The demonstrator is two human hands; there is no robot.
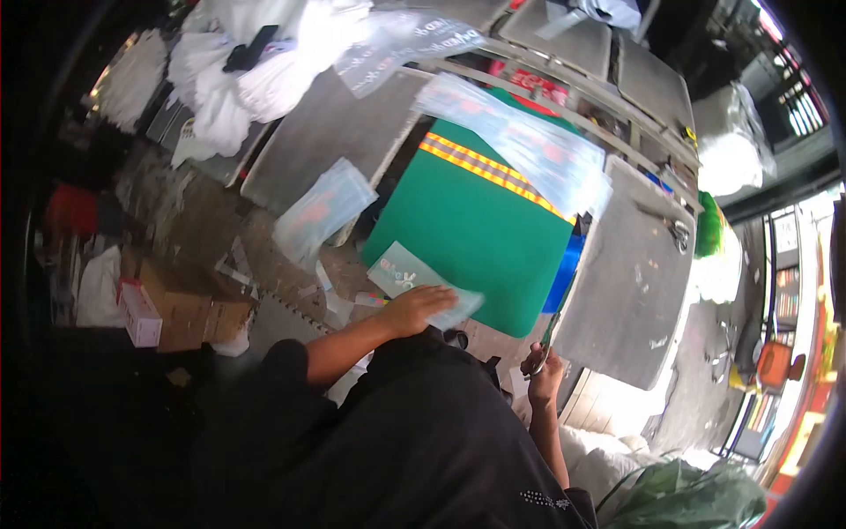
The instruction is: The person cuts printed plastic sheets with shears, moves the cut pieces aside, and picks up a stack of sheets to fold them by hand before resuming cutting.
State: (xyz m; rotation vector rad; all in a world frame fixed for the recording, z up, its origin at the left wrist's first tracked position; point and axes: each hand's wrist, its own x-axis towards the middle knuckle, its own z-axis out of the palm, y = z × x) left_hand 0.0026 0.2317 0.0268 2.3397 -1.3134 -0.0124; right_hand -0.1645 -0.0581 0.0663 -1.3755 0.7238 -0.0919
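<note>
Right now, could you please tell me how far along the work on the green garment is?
Done: the green garment lies spread flat, a clear sheet across its striped top. In hand: the left hand presses a small printed film at its near edge; the right hand holds scissors. Left, probably: trimming or fixing that film.

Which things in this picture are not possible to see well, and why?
Head view:
- Print on the small sheet: too small and blurred; the left hand covers one end.
- Scissors: handles hidden inside the right hand.
- Green cloth: upper part covered by a clear plastic bag.
- Picture corners: black, cut off by the lens rim.
</note>
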